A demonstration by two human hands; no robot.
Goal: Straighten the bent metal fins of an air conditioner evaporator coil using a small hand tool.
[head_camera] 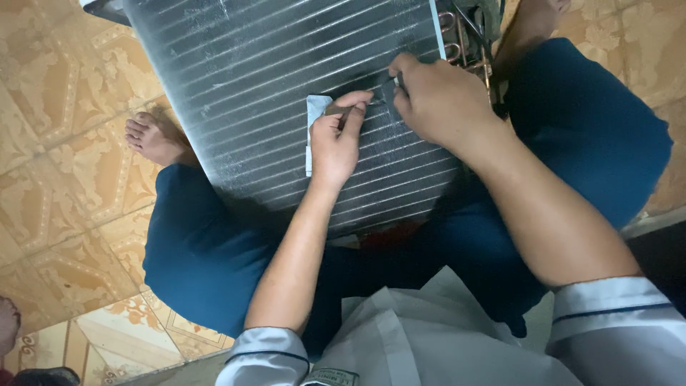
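i look straight down at a finned metal coil panel (286, 78) that fills the upper middle of the frame, its thin silver fins crossed by parallel tubes that run slantwise. it rests against my crossed legs in dark blue trousers (207, 250), which spread across the middle of the frame.

my left hand (336, 139) sits near the centre, lying on the fins with the fingers curled in. it appears to pinch a small dark tool (350, 112) between thumb and forefinger, tip pointed toward the other hand; i cannot tell what the tool is. just left of that hand a small pale blue strip (313, 121) lies on the panel, its lower part running along the edge of the palm.

my right hand (439, 100) is just right of centre, a little higher, closed tight around something small and dark at its fingertips, pressed to the fins. the two hands nearly touch.

at the upper right corner of the panel, bent copper pipe loops (451, 36) stick out. a bare foot (153, 139) shows at the left edge of the panel on the patterned tan floor tiles (64, 179). white sleeves with a dark stripe (614, 314) cover my arms at the bottom.
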